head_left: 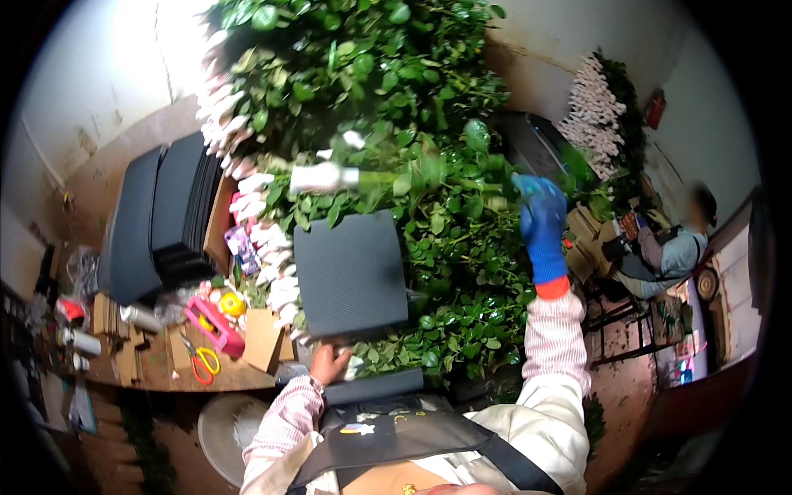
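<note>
My right hand (542, 206), in a blue glove with a red cuff, is closed round the leafy end of a long flower stem (379, 176). The stem lies sideways, smeared by motion, with its white-wrapped head (323, 177) pointing left above the leaf pile (462, 256). Down by the front edge, my bare left hand (328, 363) has its fingers bent together beside a whitish, wrapped flower head (353, 365); what they grip is partly hidden. Between the hands, a dark grey ribbed sheet (351, 274) rests on the greenery.
Stacked dark sheets (183, 210) stand at left. Orange-handled scissors (200, 360), a pink tape dispenser (214, 325) and cardboard (264, 340) lie on the table. More wrapped flowers (590, 115) are piled at far right, where another person (672, 252) sits. A round basin (231, 433) stands below.
</note>
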Demonstrator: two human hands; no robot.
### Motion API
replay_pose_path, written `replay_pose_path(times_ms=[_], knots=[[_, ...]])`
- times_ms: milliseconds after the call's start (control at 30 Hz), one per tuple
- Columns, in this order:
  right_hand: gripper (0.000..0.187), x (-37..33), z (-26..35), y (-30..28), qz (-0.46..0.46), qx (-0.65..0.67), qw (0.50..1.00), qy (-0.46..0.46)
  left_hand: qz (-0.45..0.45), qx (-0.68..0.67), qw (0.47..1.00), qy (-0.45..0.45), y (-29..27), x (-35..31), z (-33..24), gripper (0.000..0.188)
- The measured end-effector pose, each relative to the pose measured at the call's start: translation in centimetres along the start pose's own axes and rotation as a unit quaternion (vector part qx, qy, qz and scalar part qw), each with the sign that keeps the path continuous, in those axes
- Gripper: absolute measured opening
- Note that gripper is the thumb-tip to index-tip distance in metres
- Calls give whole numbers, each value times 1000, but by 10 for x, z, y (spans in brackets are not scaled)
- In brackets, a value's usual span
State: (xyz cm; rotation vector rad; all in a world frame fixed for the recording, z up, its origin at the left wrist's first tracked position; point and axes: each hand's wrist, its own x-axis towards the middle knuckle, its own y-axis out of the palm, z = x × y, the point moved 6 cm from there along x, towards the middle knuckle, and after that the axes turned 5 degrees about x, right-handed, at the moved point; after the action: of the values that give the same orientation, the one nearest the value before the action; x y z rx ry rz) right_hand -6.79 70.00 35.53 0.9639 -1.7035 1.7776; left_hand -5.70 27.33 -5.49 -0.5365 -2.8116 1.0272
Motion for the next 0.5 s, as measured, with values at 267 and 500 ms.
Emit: replay_pose_path(times_ms=[267, 500], knots=[[60, -196, 60, 48, 320, 144, 935, 52, 75, 31, 996, 47, -11, -2, -45, 36], [41, -200, 87, 90, 435, -41, 899, 19, 11, -14, 1000, 24, -10, -5, -30, 38]])
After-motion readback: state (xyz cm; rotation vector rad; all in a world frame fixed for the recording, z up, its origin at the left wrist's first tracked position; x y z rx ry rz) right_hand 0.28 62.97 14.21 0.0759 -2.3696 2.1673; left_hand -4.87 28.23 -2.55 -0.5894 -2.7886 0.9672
